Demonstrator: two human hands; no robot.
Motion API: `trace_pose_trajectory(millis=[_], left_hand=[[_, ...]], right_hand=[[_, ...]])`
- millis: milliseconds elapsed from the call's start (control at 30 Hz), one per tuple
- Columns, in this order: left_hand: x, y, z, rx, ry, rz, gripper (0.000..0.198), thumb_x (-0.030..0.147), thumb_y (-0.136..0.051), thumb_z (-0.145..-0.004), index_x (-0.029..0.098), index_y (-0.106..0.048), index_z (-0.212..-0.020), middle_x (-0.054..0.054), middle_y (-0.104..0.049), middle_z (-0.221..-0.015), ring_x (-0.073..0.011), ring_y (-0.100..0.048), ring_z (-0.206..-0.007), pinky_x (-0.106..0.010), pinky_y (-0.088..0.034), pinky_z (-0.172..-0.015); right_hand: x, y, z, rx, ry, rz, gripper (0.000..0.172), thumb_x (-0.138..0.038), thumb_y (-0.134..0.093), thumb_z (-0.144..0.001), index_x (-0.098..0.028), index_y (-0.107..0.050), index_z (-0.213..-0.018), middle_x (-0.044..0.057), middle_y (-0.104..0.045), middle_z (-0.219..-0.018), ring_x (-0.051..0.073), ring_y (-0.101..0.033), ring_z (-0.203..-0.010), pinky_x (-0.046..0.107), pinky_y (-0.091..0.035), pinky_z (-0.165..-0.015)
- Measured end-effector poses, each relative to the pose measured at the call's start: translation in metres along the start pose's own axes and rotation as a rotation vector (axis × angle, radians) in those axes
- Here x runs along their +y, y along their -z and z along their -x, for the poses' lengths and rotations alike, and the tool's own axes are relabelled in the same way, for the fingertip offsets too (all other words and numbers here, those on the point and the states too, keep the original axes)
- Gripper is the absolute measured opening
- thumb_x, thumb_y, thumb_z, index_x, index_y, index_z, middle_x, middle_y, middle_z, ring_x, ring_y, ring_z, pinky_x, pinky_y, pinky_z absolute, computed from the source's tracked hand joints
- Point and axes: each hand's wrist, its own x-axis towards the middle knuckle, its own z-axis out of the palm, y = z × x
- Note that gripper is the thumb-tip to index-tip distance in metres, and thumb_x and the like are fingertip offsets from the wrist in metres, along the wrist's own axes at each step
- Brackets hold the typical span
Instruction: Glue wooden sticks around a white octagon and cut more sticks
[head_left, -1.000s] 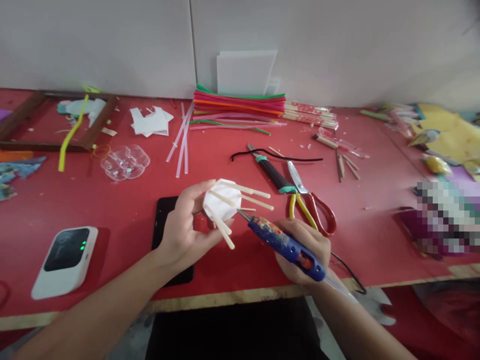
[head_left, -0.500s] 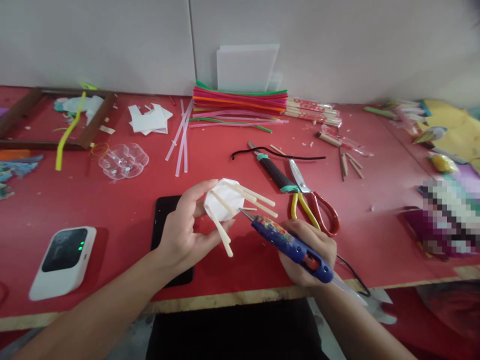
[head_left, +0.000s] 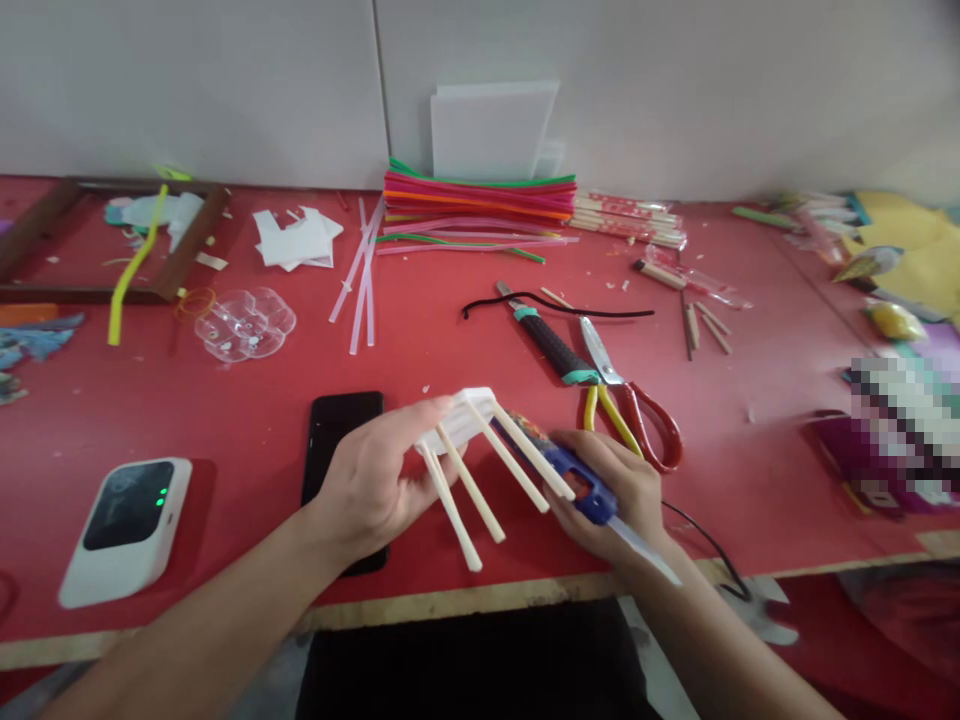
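Now tipped nearly edge-on, the white piece (head_left: 474,408) sits in front of me at the centre of the clock, its pale sticks (head_left: 514,464) slanting toward me between four and six. At eight o'clock, my left hand (head_left: 367,475) is pinched partly closed, thumb and fingers gripping the rim. At four, my right hand (head_left: 626,490) is wrapped around a blue glue gun (head_left: 594,492), a clear rod poking from its back end.

Half a second ago the piece showed more of its face and the nozzle was visible by its edge; the tilt has since brought the sticks across the gun and hidden that tip. For the gluing, it means a different side of the piece is presented to me, though I cannot tell whether the nozzle touches it.

A black phone (head_left: 326,440) lies just beyond my left wrist at nine. Farther off, scissors (head_left: 660,425) rest at three and a utility knife (head_left: 546,342) at two. Coloured pipe cleaners (head_left: 480,200) are stacked at twelve, below white sheets (head_left: 491,130) leaning on the wall.
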Motion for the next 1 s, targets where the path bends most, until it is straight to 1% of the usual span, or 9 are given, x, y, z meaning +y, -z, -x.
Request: trace_pose_trajectory(millis=[133, 233, 300, 400, 500, 600, 733, 867, 1000], left_hand=[[0.013, -0.005, -0.005, 0.137, -0.141, -0.189, 0.080, 0.013, -0.089, -0.066, 0.029, -0.050, -0.135, -0.005, -0.074, -0.116, -0.0268, -0.076, -0.098, -0.041, -0.062, -0.095], [0.030, -0.009, -0.014, 0.157, -0.055, -0.005, 0.066, 0.017, -0.083, -0.075, 0.026, -0.047, -0.130, -0.008, -0.071, -0.126, -0.0264, -0.074, -0.109, -0.042, -0.061, -0.099], [0.036, -0.010, -0.018, 0.168, 0.002, 0.109, 0.064, 0.018, -0.082, -0.076, 0.026, -0.045, -0.128, -0.009, -0.069, -0.129, -0.0259, -0.073, -0.112, -0.043, -0.059, -0.102], [0.037, -0.010, -0.021, 0.180, 0.026, 0.150, 0.065, 0.018, -0.082, -0.075, 0.026, -0.044, -0.127, -0.009, -0.068, -0.131, -0.0253, -0.073, -0.111, -0.043, -0.060, -0.102], [0.031, -0.010, -0.021, 0.167, 0.038, 0.115, 0.066, 0.019, -0.083, -0.074, 0.024, -0.045, -0.127, -0.010, -0.072, -0.125, -0.0265, -0.075, -0.107, -0.044, -0.061, -0.100], [0.025, -0.011, -0.022, 0.163, 0.009, 0.067, 0.068, 0.022, -0.082, -0.074, 0.024, -0.043, -0.129, -0.009, -0.077, -0.113, -0.0280, -0.077, -0.103, -0.046, -0.063, -0.097], [0.022, -0.011, -0.023, 0.166, -0.027, 0.059, 0.066, 0.021, -0.081, -0.075, 0.024, -0.044, -0.130, -0.010, -0.075, -0.119, -0.0272, -0.076, -0.107, -0.044, -0.064, -0.096], [0.026, -0.011, -0.022, 0.178, -0.050, 0.064, 0.066, 0.019, -0.081, -0.073, 0.022, -0.045, -0.128, -0.013, -0.071, -0.128, -0.0264, -0.075, -0.107, -0.040, -0.065, -0.094], [0.029, -0.011, -0.023, 0.232, -0.077, 0.032, 0.063, 0.017, -0.080, -0.073, 0.020, -0.047, -0.127, -0.013, -0.073, -0.121, -0.0246, -0.077, -0.101, -0.040, -0.064, -0.094]], right_hand=[[0.005, 0.001, -0.010, -0.186, -0.041, 0.272, 0.038, -0.018, -0.052, -0.083, -0.016, -0.056, -0.121, 0.013, -0.069, -0.101, 0.030, -0.065, -0.090, 0.044, -0.053, -0.077], [0.009, 0.004, -0.019, -0.291, -0.051, 0.454, 0.043, -0.012, -0.047, -0.083, -0.013, -0.058, -0.124, 0.017, -0.066, -0.107, 0.035, -0.061, -0.098, 0.051, -0.048, -0.084], [0.009, 0.007, -0.026, -0.309, -0.049, 0.532, 0.043, -0.012, -0.047, -0.085, -0.014, -0.060, -0.125, 0.018, -0.064, -0.114, 0.036, -0.058, -0.101, 0.052, -0.047, -0.083], [0.002, 0.012, -0.040, -0.230, -0.031, 0.584, 0.042, -0.013, -0.051, -0.085, -0.016, -0.064, -0.125, 0.020, -0.056, -0.127, 0.038, -0.052, -0.108, 0.052, -0.045, -0.083], [-0.012, 0.008, -0.057, -0.194, 0.040, 0.517, 0.028, -0.018, -0.054, -0.089, -0.019, -0.070, -0.113, 0.016, -0.059, -0.122, 0.034, -0.050, -0.107, 0.049, -0.042, -0.085], [-0.023, -0.007, -0.075, -0.338, 0.163, 0.507, 0.014, -0.024, -0.059, -0.093, -0.020, -0.073, -0.093, 0.012, -0.064, -0.110, 0.030, -0.050, -0.103, 0.043, -0.038, -0.083], [-0.029, -0.028, -0.090, -0.439, 0.346, 0.583, 0.019, -0.014, -0.065, -0.089, -0.018, -0.069, -0.071, 0.010, -0.064, -0.084, 0.026, -0.052, -0.091, 0.041, -0.035, -0.079], [-0.028, -0.032, -0.097, -0.445, 0.538, 0.469, 0.019, -0.013, -0.066, -0.088, -0.018, -0.068, -0.070, 0.007, -0.066, -0.078, 0.023, -0.056, -0.085, 0.039, -0.038, -0.079], [-0.025, -0.018, -0.099, -0.393, 0.649, 0.072, 0.010, -0.015, -0.061, -0.091, -0.016, -0.069, -0.085, 0.004, -0.070, -0.079, 0.019, -0.062, -0.082, 0.035, -0.047, -0.078]])
